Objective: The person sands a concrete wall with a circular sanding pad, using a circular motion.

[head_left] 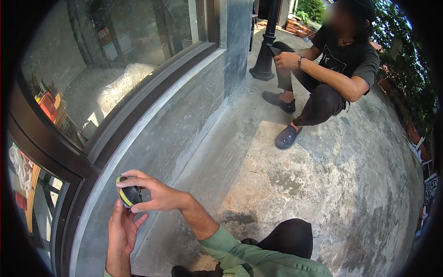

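A round black object with a yellow-green band is up in front of the low grey wall, below the window frame. My right hand wraps round it from the right, with fingers over its top and the thumb at its lower edge. Just beneath it, my left hand has its palm up and its fingers spread, the fingertips close to the object's underside. Whether those fingertips touch it is hard to tell.
A person in dark clothes sits at the upper right, beside a black post. Dark window frames run along the left. Stained concrete floor lies between us. Plants and pots line the right edge.
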The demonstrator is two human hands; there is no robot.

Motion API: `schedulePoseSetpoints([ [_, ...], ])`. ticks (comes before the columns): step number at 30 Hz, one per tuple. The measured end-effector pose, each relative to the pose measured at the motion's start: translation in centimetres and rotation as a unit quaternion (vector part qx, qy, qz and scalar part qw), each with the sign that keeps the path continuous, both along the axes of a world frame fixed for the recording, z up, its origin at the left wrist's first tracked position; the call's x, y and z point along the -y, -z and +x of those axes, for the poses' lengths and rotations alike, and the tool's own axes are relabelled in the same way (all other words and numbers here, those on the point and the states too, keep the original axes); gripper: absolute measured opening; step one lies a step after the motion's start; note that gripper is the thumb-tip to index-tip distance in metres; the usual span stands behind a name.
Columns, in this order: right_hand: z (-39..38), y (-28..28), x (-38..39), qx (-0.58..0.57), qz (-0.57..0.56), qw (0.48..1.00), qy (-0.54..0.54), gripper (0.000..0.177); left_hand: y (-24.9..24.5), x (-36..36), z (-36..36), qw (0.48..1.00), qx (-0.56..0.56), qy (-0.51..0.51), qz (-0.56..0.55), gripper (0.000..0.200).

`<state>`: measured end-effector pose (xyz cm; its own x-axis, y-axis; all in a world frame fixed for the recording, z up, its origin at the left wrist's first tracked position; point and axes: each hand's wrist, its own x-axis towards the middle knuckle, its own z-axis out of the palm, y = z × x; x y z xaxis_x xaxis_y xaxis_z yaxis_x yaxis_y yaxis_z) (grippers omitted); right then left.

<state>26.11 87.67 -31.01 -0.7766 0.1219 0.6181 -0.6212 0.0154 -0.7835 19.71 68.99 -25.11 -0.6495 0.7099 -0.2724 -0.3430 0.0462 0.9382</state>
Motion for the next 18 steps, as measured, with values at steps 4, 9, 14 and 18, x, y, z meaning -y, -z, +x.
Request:
schedulePoseSetpoints([
  [4,0.0,-0.3,0.4,0.020,-0.005,0.999,-0.026,0.068,-0.3,0.2,-0.1,0.998,0.057,0.014,0.025,0.061],
  [9,-0.2,-0.4,0.5,0.020,0.030,0.998,-0.045,0.076,-0.4,0.2,-0.3,0.998,0.054,0.021,0.034,0.062],
  [14,-0.1,-0.4,1.1,0.040,-0.059,0.995,-0.069,0.092,-0.6,0.4,-0.8,0.996,0.059,0.045,0.055,0.059],
  [18,-0.7,0.3,0.9,0.049,-0.004,0.998,-0.033,0.099,-1.0,0.0,-0.3,0.994,0.071,0.024,0.081,0.057],
])
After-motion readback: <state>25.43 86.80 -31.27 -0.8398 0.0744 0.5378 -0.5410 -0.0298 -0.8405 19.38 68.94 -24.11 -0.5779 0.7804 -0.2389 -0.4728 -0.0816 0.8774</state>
